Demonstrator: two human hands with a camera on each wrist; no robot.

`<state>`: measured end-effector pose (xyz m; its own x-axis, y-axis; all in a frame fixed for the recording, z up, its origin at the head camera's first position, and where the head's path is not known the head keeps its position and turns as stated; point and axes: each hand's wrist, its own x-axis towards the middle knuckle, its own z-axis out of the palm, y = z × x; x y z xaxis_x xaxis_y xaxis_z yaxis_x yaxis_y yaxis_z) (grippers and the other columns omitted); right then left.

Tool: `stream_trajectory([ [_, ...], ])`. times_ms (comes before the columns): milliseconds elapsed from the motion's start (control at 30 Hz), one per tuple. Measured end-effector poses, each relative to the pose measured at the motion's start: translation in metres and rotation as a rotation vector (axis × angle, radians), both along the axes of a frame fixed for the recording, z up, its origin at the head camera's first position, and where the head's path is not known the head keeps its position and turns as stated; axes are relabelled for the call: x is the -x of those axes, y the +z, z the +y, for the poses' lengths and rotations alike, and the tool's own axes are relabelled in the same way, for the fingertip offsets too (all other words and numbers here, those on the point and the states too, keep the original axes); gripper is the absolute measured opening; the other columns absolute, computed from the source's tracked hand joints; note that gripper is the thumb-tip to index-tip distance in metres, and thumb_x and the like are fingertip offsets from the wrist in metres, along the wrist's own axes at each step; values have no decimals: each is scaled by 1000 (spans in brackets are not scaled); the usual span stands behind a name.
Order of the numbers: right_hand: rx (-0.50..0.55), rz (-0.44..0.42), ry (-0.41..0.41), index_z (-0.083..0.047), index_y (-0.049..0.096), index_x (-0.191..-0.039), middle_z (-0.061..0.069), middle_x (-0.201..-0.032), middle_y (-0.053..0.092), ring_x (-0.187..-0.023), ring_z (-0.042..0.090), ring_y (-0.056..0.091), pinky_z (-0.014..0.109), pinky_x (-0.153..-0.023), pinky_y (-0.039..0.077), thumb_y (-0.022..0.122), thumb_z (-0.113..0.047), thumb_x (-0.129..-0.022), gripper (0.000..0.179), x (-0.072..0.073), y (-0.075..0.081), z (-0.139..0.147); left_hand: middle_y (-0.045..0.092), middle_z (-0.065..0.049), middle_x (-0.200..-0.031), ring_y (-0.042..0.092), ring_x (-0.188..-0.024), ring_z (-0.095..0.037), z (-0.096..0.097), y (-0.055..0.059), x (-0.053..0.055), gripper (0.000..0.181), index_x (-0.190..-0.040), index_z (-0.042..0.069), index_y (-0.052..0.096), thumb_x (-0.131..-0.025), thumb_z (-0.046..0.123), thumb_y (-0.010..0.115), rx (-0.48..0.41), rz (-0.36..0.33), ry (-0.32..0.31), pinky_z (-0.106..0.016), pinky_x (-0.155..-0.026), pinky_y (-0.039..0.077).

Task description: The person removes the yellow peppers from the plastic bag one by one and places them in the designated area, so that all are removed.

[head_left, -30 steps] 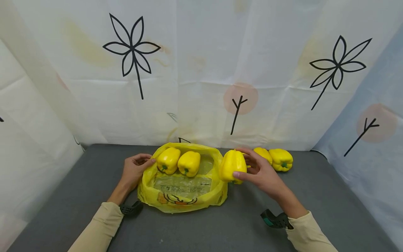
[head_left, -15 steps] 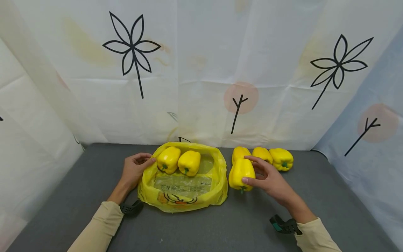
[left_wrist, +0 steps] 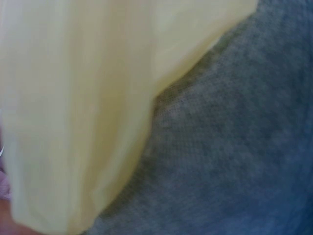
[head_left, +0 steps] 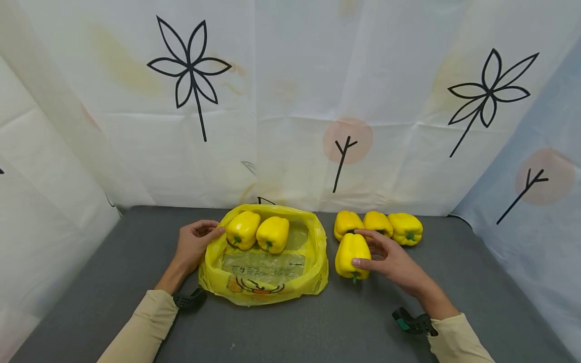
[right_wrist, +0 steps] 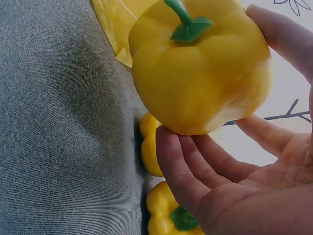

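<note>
The right hand (head_left: 395, 259) clasps a yellow pepper (head_left: 352, 256) between thumb and fingers, its green stem pointing toward the person. A second ago this pepper overlapped the bag's right edge; hand and pepper now sit farther right and nearer the person, apart from the yellow bag (head_left: 290, 288) to the hand's left. Just beyond the fingers, a row of three peppers (head_left: 405, 229) shows on the grey table (head_left: 290, 333); the leftmost was covered before. The left hand (head_left: 194, 247) pinches the bag's near rim, unmoved, and the two peppers (head_left: 273, 235) inside, right of that hand, lie as they did.
</note>
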<state>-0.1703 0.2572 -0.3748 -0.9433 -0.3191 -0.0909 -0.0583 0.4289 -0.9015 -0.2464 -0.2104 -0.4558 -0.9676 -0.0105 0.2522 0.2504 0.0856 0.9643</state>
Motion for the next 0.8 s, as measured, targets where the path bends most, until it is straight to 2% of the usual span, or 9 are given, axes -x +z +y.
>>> stream_trajectory([
  [333,-31,-49,42,-7,34,-157,25,-147,46,-130,45,49,47,-93,54,74,-28,-95,76,2,-5,3,71,4,-86,67,-75,-10,0,1,0,32,-112,-15,66,-95,11,74,-12,-3,-3,-24,-65,59],
  [500,-45,-64,56,-5,32,-157,27,-151,42,-131,47,48,50,-96,53,74,-29,-96,78,2,-5,1,71,4,-86,67,-76,-10,0,3,-1,33,-113,-15,66,-95,11,74,-17,-12,-2,-24,-66,60],
  [800,-96,-80,39,-7,34,-157,26,-155,37,-136,49,41,56,-99,49,73,-32,-96,77,1,-4,-1,71,4,-86,67,-76,-10,1,3,-1,33,-113,-15,65,-95,10,74,-27,-17,-5,-24,-66,59],
])
